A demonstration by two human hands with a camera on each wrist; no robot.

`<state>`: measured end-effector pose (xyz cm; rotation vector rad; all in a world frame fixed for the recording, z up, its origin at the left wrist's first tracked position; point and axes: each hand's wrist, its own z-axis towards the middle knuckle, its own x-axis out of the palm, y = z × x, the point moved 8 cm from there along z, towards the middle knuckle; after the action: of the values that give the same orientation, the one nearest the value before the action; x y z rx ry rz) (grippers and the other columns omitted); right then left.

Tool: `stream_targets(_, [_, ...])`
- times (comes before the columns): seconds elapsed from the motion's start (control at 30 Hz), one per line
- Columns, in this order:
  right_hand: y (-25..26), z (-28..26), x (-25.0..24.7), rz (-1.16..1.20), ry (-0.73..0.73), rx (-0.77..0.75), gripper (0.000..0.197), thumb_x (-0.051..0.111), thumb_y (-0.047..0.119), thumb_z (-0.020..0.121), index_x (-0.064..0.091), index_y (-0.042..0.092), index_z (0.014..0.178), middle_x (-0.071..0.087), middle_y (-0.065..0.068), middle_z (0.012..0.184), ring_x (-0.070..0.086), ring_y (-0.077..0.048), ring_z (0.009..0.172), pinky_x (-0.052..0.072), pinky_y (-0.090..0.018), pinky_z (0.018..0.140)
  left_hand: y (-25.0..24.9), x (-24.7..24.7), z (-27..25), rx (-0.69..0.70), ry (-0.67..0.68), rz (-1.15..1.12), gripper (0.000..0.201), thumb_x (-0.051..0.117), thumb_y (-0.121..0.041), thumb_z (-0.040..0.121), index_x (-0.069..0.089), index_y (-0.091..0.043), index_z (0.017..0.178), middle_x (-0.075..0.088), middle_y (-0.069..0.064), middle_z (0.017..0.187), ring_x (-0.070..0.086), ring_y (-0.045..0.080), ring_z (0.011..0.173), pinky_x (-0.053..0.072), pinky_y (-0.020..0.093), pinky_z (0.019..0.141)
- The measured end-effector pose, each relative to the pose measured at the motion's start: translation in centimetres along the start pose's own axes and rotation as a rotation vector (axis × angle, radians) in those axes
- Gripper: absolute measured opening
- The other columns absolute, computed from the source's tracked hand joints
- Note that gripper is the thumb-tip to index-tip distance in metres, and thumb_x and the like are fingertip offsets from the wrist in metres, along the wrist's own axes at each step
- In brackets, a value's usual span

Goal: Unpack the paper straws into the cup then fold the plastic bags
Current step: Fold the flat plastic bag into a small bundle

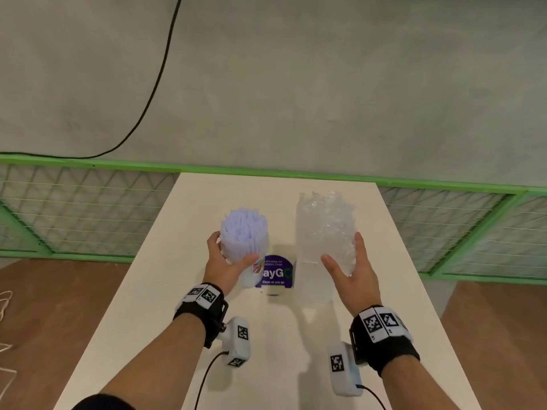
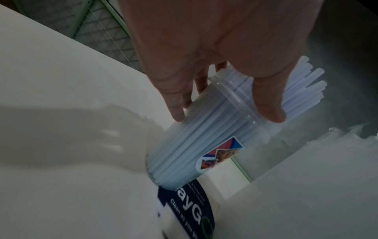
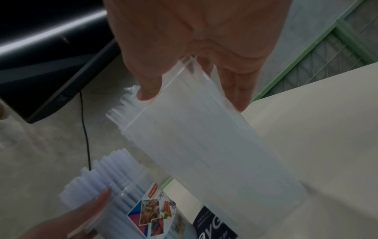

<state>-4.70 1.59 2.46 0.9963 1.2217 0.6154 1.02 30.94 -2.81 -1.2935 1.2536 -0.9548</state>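
A clear cup (image 1: 248, 275) packed with pale bluish-white straws (image 1: 244, 230) stands left of the table's middle, its base by a purple label. My left hand (image 1: 229, 255) grips the cup near its rim, thumb on the near side and fingers behind. In the left wrist view the cup (image 2: 194, 145) shows a colourful sticker. To the right, a tall translucent plastic pack (image 1: 319, 232) stands upright with crumpled clear plastic at its top. My right hand (image 1: 343, 250) holds it, thumb on one side and fingers on the other, as on the pack (image 3: 204, 145) in the right wrist view. What it holds is unclear.
The white table (image 1: 266, 335) bears a purple "Clean as you go" label (image 1: 276, 272) between the two things. A green mesh fence (image 1: 88, 208) runs behind the table's far edge. A black cable (image 1: 159, 69) crosses the grey floor beyond.
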Motion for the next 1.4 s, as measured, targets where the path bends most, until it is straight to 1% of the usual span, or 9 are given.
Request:
stream_targets(0.17, [0.7,6.2,1.5,-0.009,-0.002,0.012,0.091,0.066,0.049,0.085,0.011,0.029,0.156,0.027,0.005,0.159,0.032,-0.022,0.143,0.027,-0.032,0.113,-1.2,1.4,5.9,0.0,-0.003,0.011,0.089,0.085,-0.023,0.072,0.023,-0.037,0.133,0.043,-0.007,0.128,0.049,0.016,0.113,0.043,0.036,0.098])
stream_targets(0.27, [1.2,10.4,2.7,-0.03,-0.002,0.017,0.091,0.066,0.049,0.085,0.012,0.029,0.156,0.029,0.005,0.158,0.034,-0.022,0.142,0.027,-0.032,0.112,-1.7,2.4,10.1,0.006,-0.008,-0.009,0.084,0.085,-0.023,0.072,0.024,-0.04,0.126,0.045,-0.006,0.128,0.051,0.018,0.113,0.044,0.036,0.098])
stream_targets(0.47, [2.5,18.4,4.6,-0.042,-0.031,0.014,0.09,0.066,0.049,0.086,0.014,0.027,0.156,0.03,0.003,0.158,0.032,-0.02,0.143,0.026,-0.027,0.11,-3.1,4.3,18.3,0.011,-0.015,0.009,0.081,0.085,-0.026,0.072,0.025,-0.038,0.125,0.047,-0.009,0.124,0.054,0.021,0.111,0.044,0.043,0.103])
stream_targets(0.63, [3.1,23.8,6.2,-0.039,-0.032,0.017,0.089,0.066,0.05,0.086,0.014,0.029,0.155,0.031,0.002,0.157,0.033,-0.021,0.143,0.026,-0.029,0.111,-4.0,5.3,24.1,0.026,-0.031,0.038,0.079,0.086,-0.031,0.071,0.025,-0.039,0.121,0.05,-0.009,0.121,0.055,0.023,0.111,0.044,0.041,0.1])
stream_targets(0.8, [3.8,28.0,7.7,-0.042,-0.027,0.011,0.088,0.064,0.052,0.086,0.014,0.031,0.155,0.031,0.001,0.157,0.032,-0.022,0.143,0.026,-0.029,0.11,-4.6,6.2,28.7,0.019,-0.056,0.068,0.078,0.085,-0.033,0.071,0.026,-0.034,0.122,0.053,-0.007,0.122,0.057,0.026,0.114,0.043,0.043,0.103])
stream_targets(0.9, [3.9,30.0,8.3,-0.039,-0.026,0.007,0.088,0.064,0.053,0.086,0.014,0.03,0.155,0.031,0.001,0.157,0.032,-0.022,0.143,0.026,-0.029,0.111,-4.8,6.8,30.5,0.013,-0.062,0.062,0.078,0.086,-0.032,0.071,0.026,-0.032,0.121,0.054,-0.004,0.124,0.057,0.026,0.116,0.043,0.043,0.104])
stream_targets(1.03, [4.1,31.5,8.8,-0.029,-0.029,0.009,0.088,0.064,0.052,0.086,0.015,0.031,0.155,0.032,0.001,0.157,0.033,-0.022,0.143,0.026,-0.029,0.111,-5.0,7.1,31.7,0.013,-0.075,0.062,0.083,0.085,-0.032,0.071,0.027,-0.027,0.129,0.053,-0.005,0.121,0.056,0.025,0.116,0.043,0.042,0.104])
stream_targets(1.2, [4.1,32.0,9.1,-0.011,-0.034,0.009,0.087,0.064,0.052,0.086,0.015,0.031,0.155,0.033,-0.001,0.157,0.032,-0.022,0.143,0.026,-0.03,0.111,-4.8,7.2,32.4,0.017,-0.08,0.064,0.078,0.086,-0.031,0.069,0.027,-0.033,0.119,0.053,-0.005,0.121,0.056,0.025,0.116,0.043,0.046,0.105])
stream_targets(1.4, [4.2,32.2,9.4,-0.01,-0.037,0.018,0.087,0.064,0.053,0.086,0.015,0.032,0.155,0.034,-0.001,0.156,0.034,-0.024,0.142,0.027,-0.03,0.111,-4.7,7.2,32.7,0.016,-0.088,0.052,0.08,0.088,-0.032,0.066,0.029,-0.032,0.12,0.054,-0.004,0.125,0.056,0.024,0.117,0.043,0.046,0.105])
